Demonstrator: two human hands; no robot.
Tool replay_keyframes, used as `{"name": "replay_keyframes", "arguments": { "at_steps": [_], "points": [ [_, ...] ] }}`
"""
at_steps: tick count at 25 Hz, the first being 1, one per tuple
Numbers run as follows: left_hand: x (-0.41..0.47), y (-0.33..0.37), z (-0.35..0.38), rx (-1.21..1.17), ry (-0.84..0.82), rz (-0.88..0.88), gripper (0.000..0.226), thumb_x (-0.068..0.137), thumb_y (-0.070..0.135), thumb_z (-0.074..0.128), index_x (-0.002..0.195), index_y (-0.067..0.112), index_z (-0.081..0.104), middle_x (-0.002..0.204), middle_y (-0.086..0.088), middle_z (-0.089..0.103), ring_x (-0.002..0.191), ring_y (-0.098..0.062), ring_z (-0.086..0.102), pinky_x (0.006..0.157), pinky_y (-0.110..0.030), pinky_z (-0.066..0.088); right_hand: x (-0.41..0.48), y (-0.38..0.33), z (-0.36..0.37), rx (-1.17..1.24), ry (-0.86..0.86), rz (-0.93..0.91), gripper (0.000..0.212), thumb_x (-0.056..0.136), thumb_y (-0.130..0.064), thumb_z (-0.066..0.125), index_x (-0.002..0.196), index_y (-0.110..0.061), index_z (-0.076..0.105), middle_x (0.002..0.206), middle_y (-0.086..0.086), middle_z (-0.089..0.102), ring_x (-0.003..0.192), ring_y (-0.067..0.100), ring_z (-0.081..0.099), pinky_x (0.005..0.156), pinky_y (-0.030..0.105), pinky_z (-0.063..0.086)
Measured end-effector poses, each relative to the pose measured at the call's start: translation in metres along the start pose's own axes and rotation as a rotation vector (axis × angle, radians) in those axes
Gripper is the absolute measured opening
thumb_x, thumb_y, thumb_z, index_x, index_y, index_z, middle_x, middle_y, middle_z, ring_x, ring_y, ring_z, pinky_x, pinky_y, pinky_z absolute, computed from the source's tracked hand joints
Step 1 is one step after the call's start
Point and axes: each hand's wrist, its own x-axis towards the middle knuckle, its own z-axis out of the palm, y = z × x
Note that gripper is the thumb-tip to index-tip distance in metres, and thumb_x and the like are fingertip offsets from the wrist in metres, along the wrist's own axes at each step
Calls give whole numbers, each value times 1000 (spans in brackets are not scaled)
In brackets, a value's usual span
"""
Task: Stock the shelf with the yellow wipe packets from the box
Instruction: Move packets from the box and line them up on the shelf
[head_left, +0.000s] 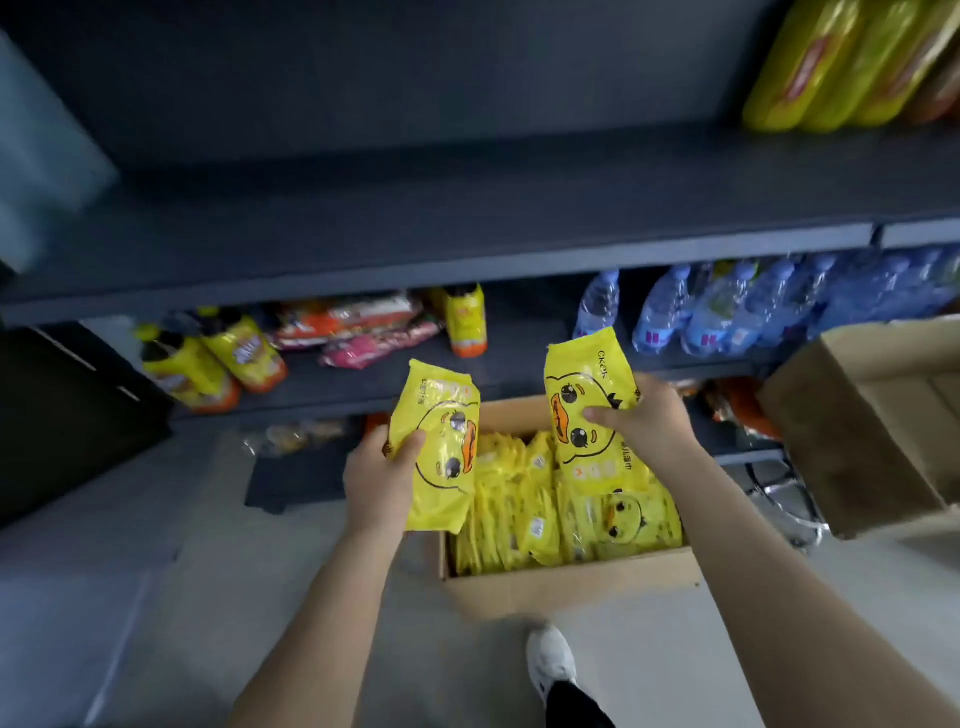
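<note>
An open cardboard box (571, 584) on the floor holds several yellow wipe packets (524, 514) printed with a duck face. My left hand (376, 480) grips one yellow packet (441, 447) above the box's left side. Another yellow packet (587, 395) is gripped in my right hand (644, 415) above the box's far right corner. The dark grey shelf (467, 218) runs across the view above both hands, its wide board bare in the middle.
Yellow bottles (213, 358), snack packs (353, 327) and water bottles (727, 306) fill the lower shelf. Yellow-green packs (841, 62) stand on the upper board at the right. A second cardboard box (878, 421) sits at the right. My white shoe (550, 660) is behind the box.
</note>
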Motion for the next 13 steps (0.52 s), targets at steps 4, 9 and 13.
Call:
{"name": "replay_keyframes", "arguments": {
  "at_steps": [4,9,13],
  "points": [
    [-1,71,-102,-42,43,149,20,81,21,70,93,8,61,84,-3,67,74,-16,63,64,-27,48,-40,-108,-14,-7,40,-145,39,71,-23,81,101,-13,57,92,2,65,83,21,61,70,31,49],
    [10,162,-206,30,155,340,11,78,20,72,80,12,64,77,-1,66,77,-22,63,68,-33,46,-76,-238,-36,-21,67,-336,35,70,-24,81,93,-10,58,91,7,68,84,26,65,75,41,55],
    [29,221,-255,153,210,462,20,79,26,71,88,9,67,85,-6,67,85,-24,60,72,-35,43,-83,-308,-41,-42,39,-440,31,72,-22,80,93,-12,59,90,4,67,83,24,65,72,35,53]
  ]
}}
